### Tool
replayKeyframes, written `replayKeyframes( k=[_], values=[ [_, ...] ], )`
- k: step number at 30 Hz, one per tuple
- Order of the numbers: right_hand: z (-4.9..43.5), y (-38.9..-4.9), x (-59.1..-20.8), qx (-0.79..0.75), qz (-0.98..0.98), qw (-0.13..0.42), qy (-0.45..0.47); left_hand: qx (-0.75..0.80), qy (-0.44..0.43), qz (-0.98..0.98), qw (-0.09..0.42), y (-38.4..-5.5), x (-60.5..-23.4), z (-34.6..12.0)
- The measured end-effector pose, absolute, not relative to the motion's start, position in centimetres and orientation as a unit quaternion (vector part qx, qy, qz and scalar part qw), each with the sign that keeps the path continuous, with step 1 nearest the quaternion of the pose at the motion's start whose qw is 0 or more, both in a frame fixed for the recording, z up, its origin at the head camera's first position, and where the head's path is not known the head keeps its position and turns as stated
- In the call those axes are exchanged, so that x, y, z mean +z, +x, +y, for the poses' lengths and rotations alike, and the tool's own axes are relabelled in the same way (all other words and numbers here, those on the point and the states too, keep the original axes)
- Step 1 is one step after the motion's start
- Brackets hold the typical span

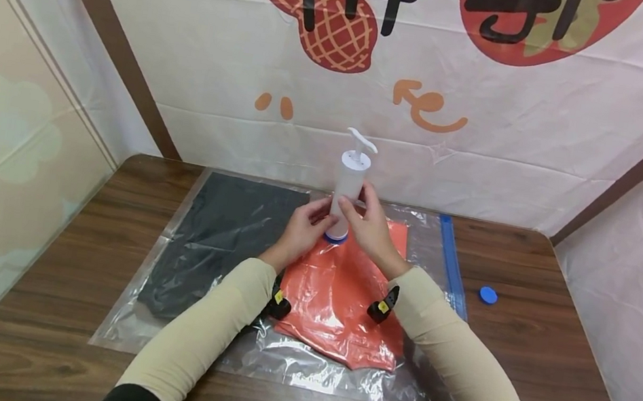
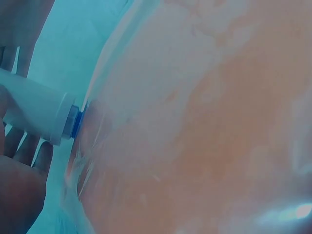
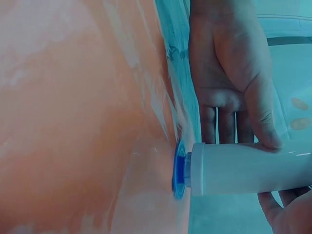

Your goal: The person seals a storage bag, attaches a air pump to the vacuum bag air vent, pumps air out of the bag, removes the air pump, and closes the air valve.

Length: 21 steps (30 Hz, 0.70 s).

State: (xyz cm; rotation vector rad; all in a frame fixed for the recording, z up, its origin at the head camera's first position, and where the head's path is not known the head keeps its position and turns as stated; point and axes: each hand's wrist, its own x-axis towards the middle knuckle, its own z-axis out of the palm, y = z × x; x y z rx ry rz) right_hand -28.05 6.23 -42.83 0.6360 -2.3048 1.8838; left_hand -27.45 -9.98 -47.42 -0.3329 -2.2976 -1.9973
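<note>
A white hand pump (image 1: pixel 349 180) with a T-shaped handle at its top stands upright over the orange folded cloth (image 1: pixel 338 299), inside a clear plastic storage bag (image 1: pixel 297 375). Its narrow base meets a blue round valve (image 3: pixel 179 170) on the bag. Low on the pump's barrel, my left hand (image 1: pixel 304 229) holds it, thumb in front and fingers behind. My right hand (image 1: pixel 375 232) grips the barrel from the other side, somewhat higher. Both wrist views show the barrel between the two hands.
A dark folded cloth (image 1: pixel 223 241) lies in the bag's left half. Along the bag's right edge runs a blue seal strip (image 1: pixel 453 267). A small blue cap (image 1: pixel 488 295) sits on the wooden table (image 1: pixel 520 365) at right. A printed fabric wall (image 1: pixel 203 74) stands behind the table.
</note>
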Motion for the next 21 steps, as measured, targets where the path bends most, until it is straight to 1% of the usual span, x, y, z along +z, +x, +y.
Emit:
replayKeyframes(
  k=[5,10,15,21],
  values=[
    [6.22,-28.31,-42.62,0.611,-0.765,0.047,0.198,-0.647,-0.117,-0.753,0.043,-27.35,-47.33,-10.12],
    [6.54,-28.44,-42.57,0.613,-0.767,0.062,0.182,-0.648,-0.117,-0.751,0.047,-27.38,-47.39,-10.41],
    [6.86,-28.31,-42.71,0.598,-0.775,0.07,0.192,-0.646,-0.113,-0.753,0.054,-27.46,-47.45,-10.58],
    [6.85,-28.2,-42.82,0.585,-0.782,0.073,0.202,-0.658,-0.117,-0.742,0.043,-27.51,-47.2,-10.5]
  ],
)
